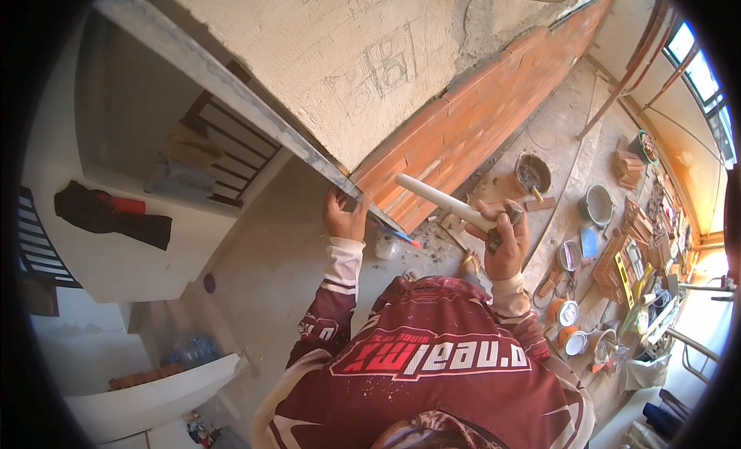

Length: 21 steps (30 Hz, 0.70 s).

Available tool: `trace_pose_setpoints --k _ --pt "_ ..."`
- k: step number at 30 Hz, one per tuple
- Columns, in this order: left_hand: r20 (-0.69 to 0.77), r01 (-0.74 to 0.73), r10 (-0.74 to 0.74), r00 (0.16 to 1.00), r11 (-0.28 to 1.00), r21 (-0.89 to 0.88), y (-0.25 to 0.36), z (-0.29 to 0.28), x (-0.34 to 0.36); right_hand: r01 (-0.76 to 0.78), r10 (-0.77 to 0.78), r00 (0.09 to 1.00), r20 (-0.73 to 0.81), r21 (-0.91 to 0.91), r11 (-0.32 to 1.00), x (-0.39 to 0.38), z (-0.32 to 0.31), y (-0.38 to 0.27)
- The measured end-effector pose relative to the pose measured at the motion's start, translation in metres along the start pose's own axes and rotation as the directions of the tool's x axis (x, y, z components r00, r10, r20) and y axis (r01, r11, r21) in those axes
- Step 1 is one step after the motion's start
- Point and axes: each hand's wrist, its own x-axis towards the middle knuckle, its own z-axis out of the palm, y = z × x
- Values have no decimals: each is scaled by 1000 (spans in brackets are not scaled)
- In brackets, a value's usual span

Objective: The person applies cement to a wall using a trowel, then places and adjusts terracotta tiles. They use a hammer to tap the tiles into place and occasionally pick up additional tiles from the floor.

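My left hand (pixel 345 213) grips the lower part of a long grey metal straightedge (pixel 231 86), which runs up along the corner of a cream rendered wall (pixel 309 63) with pencil sketches. Beside its fingertips is the end of a band of orange brick tiles (pixel 478 101) on that wall. My right hand (pixel 502 240) holds a hammer (pixel 432 194) near its dark head, its long pale handle pointing up and left across the tiles. A blue tool with an orange end (pixel 401 237) shows below the straightedge.
Buckets (pixel 532 172), stacked tiles (pixel 621 271), a yellow level (pixel 624 279) and planks lie on the right floor. A clear jug (pixel 386 247) stands by my feet. Stair railings (pixel 224 155), a ledge with dark clothing (pixel 116 217) and hanging pipes (pixel 633 71) are around.
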Motion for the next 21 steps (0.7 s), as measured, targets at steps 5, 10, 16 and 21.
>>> trace_pose_setpoints --k 5,10,16,21 --pt "-64 -51 61 996 988 146 -2 2 2 106 -113 991 -74 -90 990 -27 13 7" --pt "-32 -99 107 994 976 192 -3 1 5 194 -202 975 -87 -96 976 -44 18 14" --pt "-22 -163 169 985 972 167 -5 -1 7 299 -302 949 -87 -48 953 -49 30 25" --pt "12 -147 148 989 962 229 0 -5 7 289 -294 949 -113 -59 956 -43 37 25"
